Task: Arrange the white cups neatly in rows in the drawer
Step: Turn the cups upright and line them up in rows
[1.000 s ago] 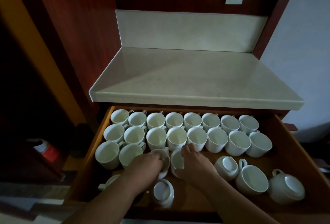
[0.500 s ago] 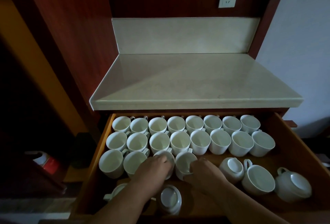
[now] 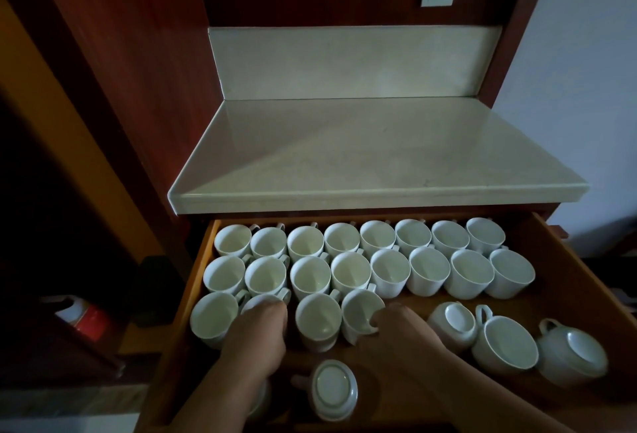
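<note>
The wooden drawer [image 3: 582, 274] stands pulled out, with white cups in rows. Two full rows fill the back [image 3: 377, 238]. A third row at the left has several upright cups. My right hand [image 3: 403, 332] grips the rightmost cup of that row [image 3: 360, 312], thumb at its rim. My left hand [image 3: 256, 339] lies curled over the front of the second cup [image 3: 263, 301]; its fingers are hidden. The third cup [image 3: 317, 320] stands free between my hands. Loose cups lie at the right: one upside down [image 3: 455, 324], one upright [image 3: 505, 346], another upside down [image 3: 572, 355].
An upside-down cup [image 3: 332, 389] sits near the drawer's front edge between my forearms. Another cup [image 3: 258, 400] is mostly hidden under my left forearm. A pale stone countertop [image 3: 362, 156] overhangs the drawer's back. A red and white container [image 3: 88, 320] stands low at the left.
My left hand has come off the third cup and shifted left onto the second one. My right hand has slid the fourth cup upright into line beside the third.
</note>
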Tool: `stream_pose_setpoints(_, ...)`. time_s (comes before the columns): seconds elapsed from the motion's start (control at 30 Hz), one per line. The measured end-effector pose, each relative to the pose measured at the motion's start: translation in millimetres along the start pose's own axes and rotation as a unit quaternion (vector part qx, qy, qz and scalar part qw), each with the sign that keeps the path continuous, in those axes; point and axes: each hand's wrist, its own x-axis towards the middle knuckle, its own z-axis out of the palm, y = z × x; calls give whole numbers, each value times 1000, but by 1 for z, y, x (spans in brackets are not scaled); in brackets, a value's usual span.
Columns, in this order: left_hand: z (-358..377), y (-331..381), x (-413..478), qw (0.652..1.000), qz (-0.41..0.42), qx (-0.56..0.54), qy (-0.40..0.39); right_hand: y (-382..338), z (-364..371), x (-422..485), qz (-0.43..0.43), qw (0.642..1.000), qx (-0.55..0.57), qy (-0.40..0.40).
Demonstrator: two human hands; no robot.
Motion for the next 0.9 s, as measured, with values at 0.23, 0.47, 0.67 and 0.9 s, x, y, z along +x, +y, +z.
stream_pose_setpoints(0.23, 3, -1, 3, 1000, -8, -8, 14, 3, 4, 5, -6, 1000, -8, 21)
stream_pose_setpoints(0.47, 1, 9, 1, 994, 89, 51, 23, 2, 7, 4, 2, 1000, 14, 27)
stream_pose_setpoints(0.67, 7, 25, 8, 968, 228, 107, -11, -1, 5, 1, -2, 999, 17, 32)
stream_pose_setpoints(0.9, 7, 31, 2, 959, 214, 185, -22, -5, 0, -1, 2, 1000, 4, 9)
